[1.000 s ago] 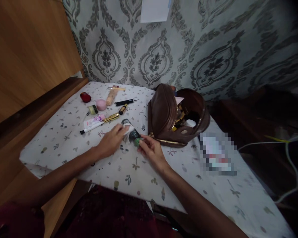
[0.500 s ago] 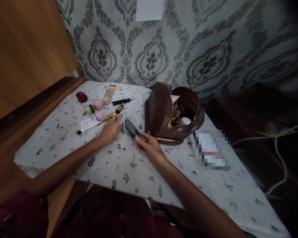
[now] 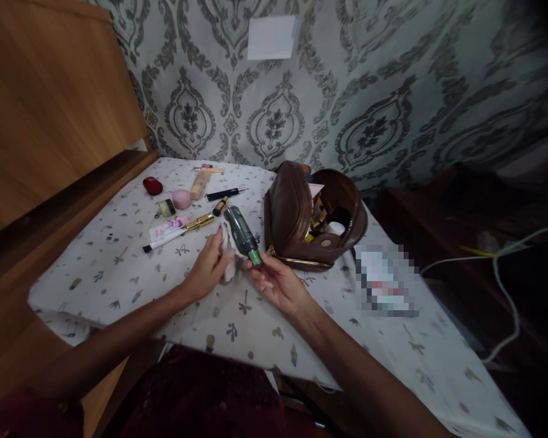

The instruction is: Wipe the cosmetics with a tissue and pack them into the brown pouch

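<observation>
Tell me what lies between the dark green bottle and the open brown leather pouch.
In the head view, only bare patterned tablecloth separates the dark green bottle from the brown leather pouch.

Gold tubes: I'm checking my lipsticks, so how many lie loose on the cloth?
2. A long gold tube lies beside the pink-labelled tube; a short black-and-gold one lies beyond it. More may be hidden inside the brown bag.

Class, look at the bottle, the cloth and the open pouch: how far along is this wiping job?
Done: eight or so cosmetics lie in a cluster, such as the gold lipstick tube. In hand: the right hand holds the dark green-capped bottle; the left hand presses a white cloth to it. Left: items inside the open brown leather pouch.
</observation>
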`<action>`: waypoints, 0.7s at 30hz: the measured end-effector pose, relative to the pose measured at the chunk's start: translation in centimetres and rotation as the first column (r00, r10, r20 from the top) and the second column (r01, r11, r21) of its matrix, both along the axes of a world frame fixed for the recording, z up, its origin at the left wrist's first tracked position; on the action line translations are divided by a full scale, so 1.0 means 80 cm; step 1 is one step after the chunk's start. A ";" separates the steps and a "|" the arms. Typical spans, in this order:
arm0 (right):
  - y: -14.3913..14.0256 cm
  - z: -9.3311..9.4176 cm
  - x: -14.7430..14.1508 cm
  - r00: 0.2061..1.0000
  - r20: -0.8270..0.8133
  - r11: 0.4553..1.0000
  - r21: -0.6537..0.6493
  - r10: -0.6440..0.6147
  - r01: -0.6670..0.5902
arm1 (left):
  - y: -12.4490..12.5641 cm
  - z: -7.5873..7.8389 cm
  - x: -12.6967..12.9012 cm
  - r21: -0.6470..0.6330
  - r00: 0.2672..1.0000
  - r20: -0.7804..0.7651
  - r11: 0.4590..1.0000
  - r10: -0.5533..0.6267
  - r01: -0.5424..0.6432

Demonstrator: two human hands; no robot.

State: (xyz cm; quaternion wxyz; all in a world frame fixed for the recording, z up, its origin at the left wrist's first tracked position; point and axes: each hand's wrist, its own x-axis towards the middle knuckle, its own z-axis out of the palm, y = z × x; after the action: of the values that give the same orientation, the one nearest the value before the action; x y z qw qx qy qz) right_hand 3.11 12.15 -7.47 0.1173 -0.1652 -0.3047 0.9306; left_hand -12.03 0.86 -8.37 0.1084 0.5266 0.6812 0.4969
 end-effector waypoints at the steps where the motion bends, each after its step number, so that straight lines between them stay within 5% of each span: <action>1: -0.003 0.002 0.001 1.000 -0.005 0.999 0.045 0.005 -0.004 | 0.003 0.003 -0.004 0.030 0.993 0.115 0.999 0.007 -0.011; 5: -0.009 0.007 0.005 0.998 0.036 0.969 0.237 0.059 -0.066 | 0.007 0.026 -0.019 0.128 0.879 0.476 0.988 0.014 -0.085; 10: 0.000 0.018 0.014 0.991 0.116 0.845 0.522 0.068 -0.120 | -0.009 0.054 -0.033 0.031 0.867 0.497 0.998 0.030 -0.053; 13: 0.005 0.032 0.025 0.991 0.134 0.656 0.748 -0.006 -0.097 | -0.018 0.060 -0.040 -0.039 0.928 0.370 0.999 0.040 -0.027; 16: 0.002 0.049 0.040 0.966 0.068 0.398 0.916 -0.250 0.039 | -0.016 0.061 -0.039 -0.040 0.972 0.230 0.998 0.048 -0.040; 19: -0.001 0.070 0.058 0.894 -0.085 0.157 0.973 -0.440 0.170 | -0.003 0.063 -0.024 0.002 0.988 0.145 0.999 0.052 -0.053; 21: 0.000 0.088 0.074 0.847 -0.185 0.048 0.970 -0.498 0.240 | 0.009 0.069 -0.008 0.032 0.986 0.158 0.998 0.050 -0.055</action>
State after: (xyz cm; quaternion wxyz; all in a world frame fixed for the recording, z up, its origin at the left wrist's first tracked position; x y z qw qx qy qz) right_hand 9.07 12.11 -0.45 0.3985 -0.2153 -0.7836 0.4252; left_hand -12.70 1.54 -2.89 0.1390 0.4696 0.6751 0.5518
